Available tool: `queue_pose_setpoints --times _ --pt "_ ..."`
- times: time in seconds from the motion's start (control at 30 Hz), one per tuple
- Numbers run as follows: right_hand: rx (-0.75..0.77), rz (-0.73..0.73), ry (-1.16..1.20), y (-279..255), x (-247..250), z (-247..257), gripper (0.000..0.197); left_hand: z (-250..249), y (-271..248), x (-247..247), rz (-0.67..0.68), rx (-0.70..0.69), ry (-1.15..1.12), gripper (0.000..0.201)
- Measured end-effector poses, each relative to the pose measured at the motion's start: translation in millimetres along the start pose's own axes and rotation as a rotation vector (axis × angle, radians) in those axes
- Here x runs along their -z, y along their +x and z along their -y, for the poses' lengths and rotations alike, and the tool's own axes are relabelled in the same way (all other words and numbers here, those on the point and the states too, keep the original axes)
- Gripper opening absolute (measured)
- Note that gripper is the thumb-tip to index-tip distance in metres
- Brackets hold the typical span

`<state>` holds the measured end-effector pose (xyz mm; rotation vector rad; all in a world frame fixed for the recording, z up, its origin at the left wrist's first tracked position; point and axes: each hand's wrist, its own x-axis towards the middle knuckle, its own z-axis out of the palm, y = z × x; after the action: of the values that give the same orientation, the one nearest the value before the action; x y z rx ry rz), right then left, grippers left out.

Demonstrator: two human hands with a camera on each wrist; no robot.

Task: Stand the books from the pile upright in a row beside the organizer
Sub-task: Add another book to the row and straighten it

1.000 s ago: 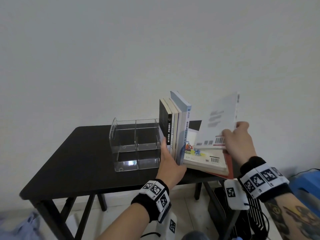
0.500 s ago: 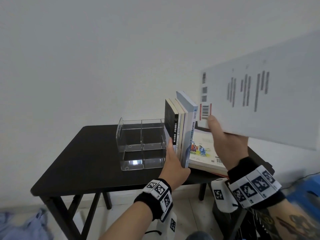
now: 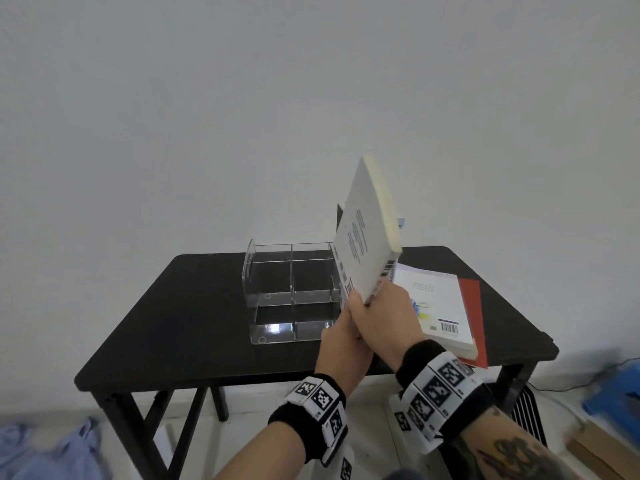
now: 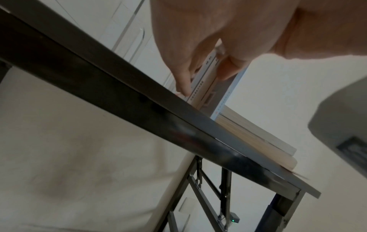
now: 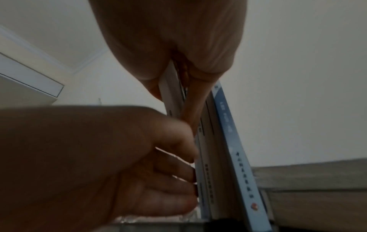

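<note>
My right hand (image 3: pixel 381 317) pinches the lower corner of a white book (image 3: pixel 363 237), thumb on one cover and fingers on the other (image 5: pixel 196 106). The book stands tilted in front of the upright row and hides most of it; only a blue book's top (image 3: pixel 401 222) and spine (image 5: pixel 234 141) show. My left hand (image 3: pixel 337 337) grips the row's near edge on the side of the clear organizer (image 3: pixel 277 271), with the spines (image 4: pixel 204 78) between fingers and thumb. The pile (image 3: pixel 433 299) lies flat to the right, with a red book (image 3: pixel 472 306) at the bottom.
All of it stands on a small black table (image 3: pixel 173 323) against a white wall. The pile overhangs the table's front right edge (image 4: pixel 258 158). On the floor lie blue cloth (image 3: pixel 52 452) at the left and a blue stool (image 3: pixel 620 396) and cardboard (image 3: pixel 606 455) at the right.
My right hand lifted the white book off the pile, raised it high at the right, then swung it down and left in front of the row. My left hand stayed on the row.
</note>
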<state>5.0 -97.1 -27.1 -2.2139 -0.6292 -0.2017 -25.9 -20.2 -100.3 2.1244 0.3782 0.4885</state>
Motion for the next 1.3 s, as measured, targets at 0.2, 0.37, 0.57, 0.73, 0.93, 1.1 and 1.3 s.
queue_pose_setpoints --times 0.2,0.37,0.57,0.73,0.93,1.1,1.3 --pt "0.042 0.032 -0.036 3.5 -12.4 -1.1 0.025 16.5 4.5 2.0 -0.180 -0.012 0.105 0.015" --pt "-0.007 0.057 -0.021 10.0 -27.3 -7.5 0.026 29.5 11.6 0.6 -0.183 -0.220 0.059 0.051" --pt "0.029 0.071 -0.003 3.7 -29.9 -22.1 0.024 29.8 17.3 0.6 -0.080 -0.187 -0.060 0.065" --pt "0.140 0.040 -0.052 -1.6 -31.7 -28.5 0.009 21.0 30.1 12.2 -0.104 -0.171 -0.115 0.081" --pt "0.172 0.037 -0.139 1.0 -31.4 -33.0 0.010 28.3 46.0 13.5 -0.110 -0.104 0.070 0.067" --pt "0.185 -0.067 -0.157 -11.6 -14.2 -39.7 0.008 42.8 52.6 10.3 -0.006 -0.103 -0.039 0.084" --pt "-0.030 -0.285 -0.064 -4.8 20.3 -73.9 0.010 50.3 52.3 9.0 0.033 -0.045 -0.093 0.101"
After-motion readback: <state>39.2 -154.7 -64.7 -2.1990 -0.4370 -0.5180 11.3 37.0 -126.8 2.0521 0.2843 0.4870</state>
